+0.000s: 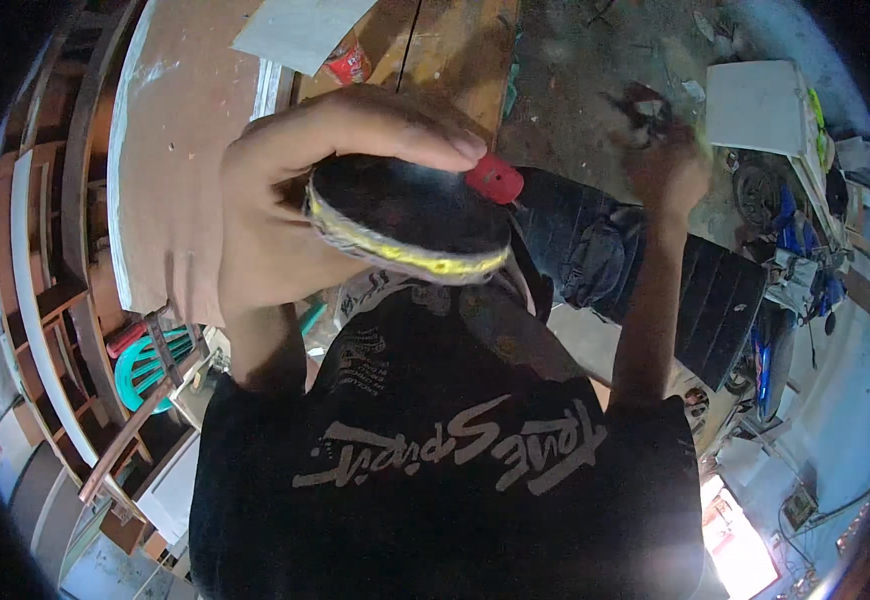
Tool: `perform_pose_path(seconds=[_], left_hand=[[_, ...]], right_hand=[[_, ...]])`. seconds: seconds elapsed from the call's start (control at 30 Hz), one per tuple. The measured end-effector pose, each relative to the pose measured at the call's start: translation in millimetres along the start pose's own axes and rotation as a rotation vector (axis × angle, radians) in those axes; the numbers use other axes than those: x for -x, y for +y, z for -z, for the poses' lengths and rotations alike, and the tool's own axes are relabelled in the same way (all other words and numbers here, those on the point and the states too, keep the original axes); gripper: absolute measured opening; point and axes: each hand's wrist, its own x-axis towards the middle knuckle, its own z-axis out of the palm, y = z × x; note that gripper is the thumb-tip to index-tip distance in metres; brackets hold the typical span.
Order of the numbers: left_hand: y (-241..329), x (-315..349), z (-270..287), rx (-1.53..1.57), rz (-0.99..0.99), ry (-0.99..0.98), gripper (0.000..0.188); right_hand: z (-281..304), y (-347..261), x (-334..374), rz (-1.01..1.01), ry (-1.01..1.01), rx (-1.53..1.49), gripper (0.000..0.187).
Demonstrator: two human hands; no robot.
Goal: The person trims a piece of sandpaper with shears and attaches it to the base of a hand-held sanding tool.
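Note:
My left hand (295, 190) is closed around a flat, round black disc (410, 205) with a yellow and silvery rim, held tilted close to the camera. The thumb and fingers clasp its left side, and one finger reaches over its far edge. That fingertip touches a small red piece (495, 180) at the disc's right end; the disc's exact kind does not show. Out to the right, my right hand (667, 165) is raised and smeared by motion. A dark, blurred shape (645, 105) lies by its fingers, and I cannot make out whether it is held.
A wooden board (180, 110) stands at the left beside shelf-like frames (65, 260) and a green plastic chair (145, 370). Beyond my hands are a wooden tabletop (455, 60), a white sheet (300, 30) and a red packet (348, 62). A black padded seat (705, 300) and a blue motorbike (780, 350) stand right.

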Motion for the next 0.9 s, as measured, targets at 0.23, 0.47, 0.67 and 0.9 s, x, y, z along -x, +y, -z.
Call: perform_pose_path(seconds=[0.23, 0.47, 0.67, 0.9], left_hand=[[-12, 9, -13, 0.346, -0.175, 0.089, 0.043], [-28, 14, -48, 0.54, -0.188, 0.155, 0.046], [-39, 8, -57, 0.453, -0.116, 0.122, 0.045], [-40, 14, -64, 0.609, -0.106, 0.25, 0.052]], right_hand=[[-205, 276, 217, -0.429, -1.361, 0.015, 0.04], [-190, 202, 264, -1.008, -1.093, -0.686, 0.04], [-163, 173, 230, -0.073, -0.709, 0.26, 0.051], [4, 14, 114, -0.36, -0.088, -0.778, 0.041]])
